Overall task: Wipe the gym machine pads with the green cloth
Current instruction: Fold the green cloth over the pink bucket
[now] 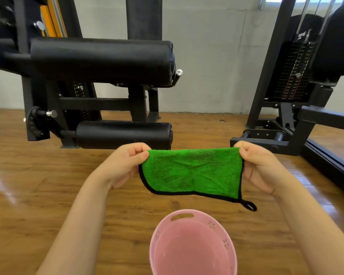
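A green cloth (pixel 193 172) with black edging and a small hanging loop is stretched out flat in the air in front of me. My left hand (pixel 123 165) pinches its upper left corner. Its upper right corner is pinched by my right hand (pixel 260 165). Beyond the cloth stands a black gym machine with a large upper roller pad (pixel 99 60) and a smaller lower roller pad (pixel 123 134) close to the floor. Both pads are apart from the cloth.
A pink plastic basin (pixel 195 219) sits on the wooden floor (pixel 38 185) directly below the cloth. A second machine with a weight stack (pixel 294 76) and a low black frame (pixel 266 141) stands at the right. A grey wall is behind.
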A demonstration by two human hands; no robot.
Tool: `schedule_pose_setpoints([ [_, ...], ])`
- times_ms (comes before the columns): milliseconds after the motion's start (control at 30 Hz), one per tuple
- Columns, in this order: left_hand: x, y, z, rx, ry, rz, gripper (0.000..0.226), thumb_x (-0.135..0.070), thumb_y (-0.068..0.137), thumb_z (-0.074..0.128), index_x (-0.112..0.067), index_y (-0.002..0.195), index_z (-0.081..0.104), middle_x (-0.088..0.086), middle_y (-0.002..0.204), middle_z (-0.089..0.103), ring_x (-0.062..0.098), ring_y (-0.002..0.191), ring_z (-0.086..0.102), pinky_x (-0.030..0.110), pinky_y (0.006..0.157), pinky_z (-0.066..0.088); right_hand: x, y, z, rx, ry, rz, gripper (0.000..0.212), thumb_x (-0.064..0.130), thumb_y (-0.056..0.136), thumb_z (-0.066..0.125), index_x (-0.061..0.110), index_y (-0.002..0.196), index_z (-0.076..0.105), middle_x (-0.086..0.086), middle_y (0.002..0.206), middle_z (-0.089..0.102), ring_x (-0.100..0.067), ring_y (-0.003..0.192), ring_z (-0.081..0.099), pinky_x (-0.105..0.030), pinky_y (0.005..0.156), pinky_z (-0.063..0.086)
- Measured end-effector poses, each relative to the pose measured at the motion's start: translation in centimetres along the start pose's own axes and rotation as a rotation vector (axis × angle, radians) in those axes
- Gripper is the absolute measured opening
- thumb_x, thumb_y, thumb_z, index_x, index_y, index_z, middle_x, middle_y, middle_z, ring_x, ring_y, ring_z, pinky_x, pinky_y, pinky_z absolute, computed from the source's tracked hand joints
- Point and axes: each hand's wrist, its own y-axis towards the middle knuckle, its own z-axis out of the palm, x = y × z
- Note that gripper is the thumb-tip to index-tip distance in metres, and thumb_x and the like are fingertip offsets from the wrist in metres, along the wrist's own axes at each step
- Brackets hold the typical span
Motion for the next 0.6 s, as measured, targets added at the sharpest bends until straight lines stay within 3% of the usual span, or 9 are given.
schedule_pose_setpoints([
  [67, -0.1, -0.2, 0.1, 0.031, -0.137, 0.021, 0.014, -0.021, 0.081, 0.066, -0.016, 0.068, 0.065, 0.001, 0.068, 0.061, 0.016, 0.068, 0.057, 0.026, 0.058, 0.052, 0.2, -0.1, 0.2, 0.070, 0.072, -0.017, 0.043, 0.042, 0.050, 0.088, 0.016, 0.067, 0.058, 0.001, 0.063, 0.055, -0.011, 0.057, 0.055, -0.023, 0.053, 0.049],
  [167, -0.6, -0.2, 0.7, 0.143, -0.291, 0.144, 0.030, -0.043, 0.067, 0.084, -0.022, 0.065, 0.062, -0.004, 0.066, 0.057, 0.009, 0.060, 0.054, 0.021, 0.054, 0.047, 0.9, -0.2, 1.4, 0.207, 0.156, -0.043, 0.034, 0.037, 0.060, 0.086, 0.018, 0.066, 0.058, 0.003, 0.063, 0.056, -0.010, 0.056, 0.055, -0.022, 0.053, 0.048],
  [300, -1.0, 0.4, 2.8, 0.292, -0.399, 0.182, 0.026, -0.036, 0.067, 0.085, -0.019, 0.073, 0.066, 0.000, 0.071, 0.064, 0.008, 0.059, 0.061, 0.020, 0.057, 0.050, 0.4, 0.3, 3.5, 0.303, 0.131, -0.071, 0.030, 0.032, 0.062, 0.085, 0.016, 0.073, 0.064, -0.008, 0.074, 0.067, -0.018, 0.064, 0.065, -0.026, 0.058, 0.054],
  [400, -0.7, 0.7, 4.2, 0.267, -0.249, 0.162, 0.011, -0.021, 0.075, 0.080, -0.021, 0.073, 0.069, 0.000, 0.072, 0.065, 0.008, 0.061, 0.061, 0.019, 0.059, 0.050, -0.5, 0.6, 4.6, 0.323, 0.005, -0.074, 0.024, 0.032, 0.066, 0.082, 0.016, 0.077, 0.067, -0.009, 0.080, 0.068, -0.022, 0.072, 0.067, -0.028, 0.066, 0.054],
  [500, -1.0, 0.8, 4.8, 0.213, -0.030, 0.122, 0.021, -0.011, 0.079, 0.060, -0.027, 0.070, 0.072, -0.002, 0.073, 0.065, 0.009, 0.066, 0.061, 0.022, 0.064, 0.050, -0.7, 0.7, 5.4, 0.285, -0.227, -0.144, 0.016, 0.034, 0.069, 0.078, 0.022, 0.077, 0.071, 0.001, 0.082, 0.066, -0.015, 0.078, 0.063, -0.024, 0.072, 0.049],
  [567, -1.5, 0.7, 5.0, 0.200, 0.100, 0.143, 0.024, -0.009, 0.079, 0.063, -0.028, 0.070, 0.073, -0.006, 0.074, 0.065, 0.009, 0.071, 0.062, 0.023, 0.069, 0.049, -0.6, 0.8, 5.6, 0.256, -0.342, -0.210, 0.006, 0.022, 0.072, 0.075, 0.027, 0.075, 0.073, 0.008, 0.080, 0.064, -0.010, 0.078, 0.059, -0.021, 0.073, 0.046],
  [600, -1.7, 0.7, 5.1, 0.180, 0.152, 0.157, 0.027, -0.005, 0.082, 0.065, -0.028, 0.070, 0.073, -0.008, 0.073, 0.066, 0.008, 0.072, 0.062, 0.023, 0.070, 0.049, -0.6, 0.9, 5.5, 0.235, -0.369, -0.250, 0.013, 0.016, 0.072, 0.073, 0.028, 0.074, 0.074, 0.010, 0.079, 0.064, -0.009, 0.077, 0.058, -0.019, 0.073, 0.045],
])
